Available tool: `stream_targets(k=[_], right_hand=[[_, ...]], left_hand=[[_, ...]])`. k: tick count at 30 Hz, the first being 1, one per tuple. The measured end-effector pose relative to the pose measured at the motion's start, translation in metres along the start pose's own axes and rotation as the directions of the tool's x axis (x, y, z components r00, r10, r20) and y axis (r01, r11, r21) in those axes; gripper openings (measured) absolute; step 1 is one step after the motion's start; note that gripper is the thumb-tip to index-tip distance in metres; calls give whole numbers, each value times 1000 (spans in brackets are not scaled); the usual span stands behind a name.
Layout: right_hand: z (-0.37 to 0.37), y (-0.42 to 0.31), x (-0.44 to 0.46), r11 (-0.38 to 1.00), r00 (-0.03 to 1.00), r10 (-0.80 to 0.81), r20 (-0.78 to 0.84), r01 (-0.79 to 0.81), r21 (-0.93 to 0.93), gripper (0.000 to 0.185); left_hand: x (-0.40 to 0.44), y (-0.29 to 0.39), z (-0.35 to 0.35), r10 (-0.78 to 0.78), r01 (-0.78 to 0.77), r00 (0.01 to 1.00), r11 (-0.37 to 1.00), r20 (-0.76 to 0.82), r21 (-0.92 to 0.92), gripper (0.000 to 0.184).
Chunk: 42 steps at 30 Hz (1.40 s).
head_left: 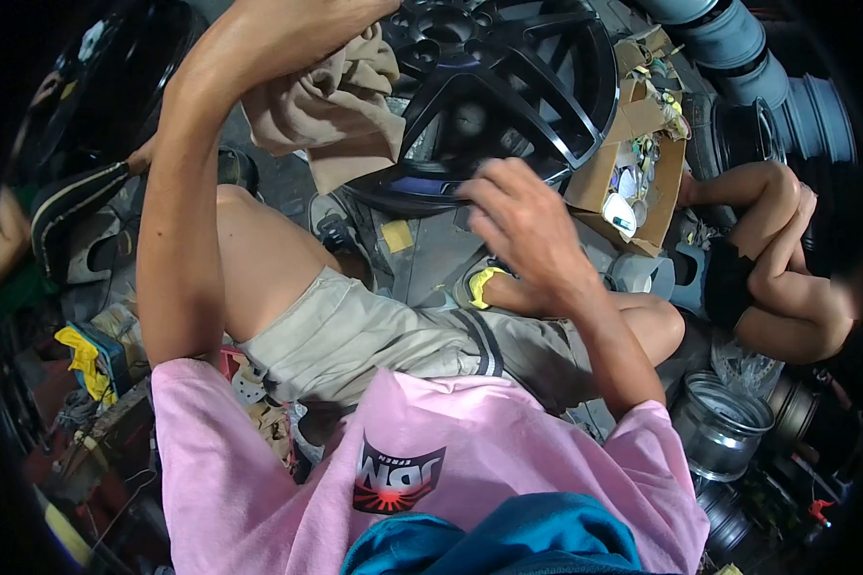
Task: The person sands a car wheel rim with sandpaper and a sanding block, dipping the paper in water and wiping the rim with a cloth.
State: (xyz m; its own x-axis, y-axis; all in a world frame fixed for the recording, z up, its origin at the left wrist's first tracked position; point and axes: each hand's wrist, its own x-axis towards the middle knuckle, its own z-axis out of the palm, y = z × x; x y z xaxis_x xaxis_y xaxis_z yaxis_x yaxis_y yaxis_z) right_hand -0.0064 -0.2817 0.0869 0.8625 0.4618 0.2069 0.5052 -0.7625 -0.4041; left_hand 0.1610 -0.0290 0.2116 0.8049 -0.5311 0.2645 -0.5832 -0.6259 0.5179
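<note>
A black multi-spoke car wheel (475,66) lies at the top centre in front of me. My left hand (302,29) reaches to the wheel's left side, partly cut off by the top edge. A crumpled beige cloth (326,120) hangs from it over the rim; the fingers on the cloth are mostly hidden. Just off the near lip of the wheel is my right hand (527,225), its fingers loosely bent and apart, slightly blurred. I see nothing held in it. A small yellow square of sandpaper or paper (397,236) lies on the floor below the wheel.
A cardboard box (657,225) with small odds and ends stands right of the wheel. Stacked grey rims (738,57) rise at the upper right, with a silver rim (722,422) lower down. Other people's limbs (777,240) show at the right and left. Clutter lines the left side.
</note>
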Motion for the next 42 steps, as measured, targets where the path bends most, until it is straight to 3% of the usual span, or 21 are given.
stream_targets(k=[2, 5, 7, 8, 12, 15, 17, 19, 21, 23, 24, 25, 27, 30, 31, 33, 36, 37, 39, 40, 42], right_hand=[[-18, 19, -19, 996, 999, 44, -8, -45, -71, 25], [-11, 22, -31, 997, 995, 53, -80, -57, -57, 29], [5, -1, -13, 999, 993, 31, -113, -28, 33, 29], [17, -12, -3, 996, 994, 34, -100, -25, 90, 29], [2, 10, -6, 991, 992, 83, -91, -73, 111, 24], [-27, 28, -4, 971, 975, 221, 34, -224, 79, 17], [-16, 21, 15, 975, 983, 169, 74, -178, 133, 16], [2, 8, 38, 972, 991, 82, 110, -104, 210, 16], [-4, 15, 42, 961, 978, 97, 184, -140, 240, 18], [-24, 36, 35, 989, 969, 96, 226, -118, 87, 18], [-38, 35, 36, 966, 930, 212, 301, -247, 81, 17], [-36, 34, 35, 966, 927, 212, 309, -247, 79, 17], [-27, 31, 35, 987, 965, 51, 256, -88, 132, 18], [-8, -3, 30, 976, 985, 50, 165, -84, 202, 24], [-10, -3, 26, 967, 984, 72, 164, -109, 230, 25], [-21, 17, 11, 983, 977, 140, 159, -156, 94, 25], [-16, 25, 11, 976, 976, 139, 166, -164, 142, 22], [-10, 19, 18, 972, 980, 122, 156, -150, 179, 22], [24, 2, 35, 958, 996, 10, 87, -35, 286, 23], [30, -8, 43, 967, 997, -39, 71, 19, 254, 25], [31, -16, 42, 970, 995, -88, 54, 73, 230, 28]], left_hand=[[-6, 10, 0, -25, 24, 999, 999, -22, -31, 21], [-13, 20, -5, 13, -1, 991, 996, -130, 89, 21], [-1, 15, -7, -157, 157, 988, 988, -5, 4, 21], [3, 2, -4, -55, 54, 998, 998, 21, 44, 21], [1, 4, 1, -16, 16, 1000, 1000, 14, 6, 22], [-8, 11, -3, -56, 57, 998, 997, -24, 43, 22], [-10, 15, -4, -57, 62, 997, 993, -49, 102, 22], [1, 5, 0, -7, 7, 999, 1000, 36, 7, 23], [-7, 16, -3, -43, 44, 997, 999, 59, -18, 23], [-10, 17, -8, -53, 53, 998, 999, 45, -11, 22], [-9, 13, -12, -82, 84, 994, 996, 68, -29, 22], [-11, 8, -12, -88, 90, 994, 995, 68, -35, 22], [-13, 7, -10, -22, 22, 1000, 999, 5, 31, 22], [-18, 16, -7, 29, -19, 995, 993, -90, 114, 22], [-17, 13, -11, 1, 7, 997, 995, -75, 101, 22], [-14, 7, -17, -74, 80, 995, 993, -62, 88, 21], [-6, -3, -22, -273, 274, 962, 958, -24, 81, 20], [-9, -11, -20, -182, 186, 982, 980, -47, 77, 20], [-1, -15, -13, -172, 173, 984, 984, -32, 27, 20], [1, -10, -10, -168, 168, 986, 986, -13, -24, 21], [-9, 5, -7, -26, 33, 997, 994, -66, 100, 22]])
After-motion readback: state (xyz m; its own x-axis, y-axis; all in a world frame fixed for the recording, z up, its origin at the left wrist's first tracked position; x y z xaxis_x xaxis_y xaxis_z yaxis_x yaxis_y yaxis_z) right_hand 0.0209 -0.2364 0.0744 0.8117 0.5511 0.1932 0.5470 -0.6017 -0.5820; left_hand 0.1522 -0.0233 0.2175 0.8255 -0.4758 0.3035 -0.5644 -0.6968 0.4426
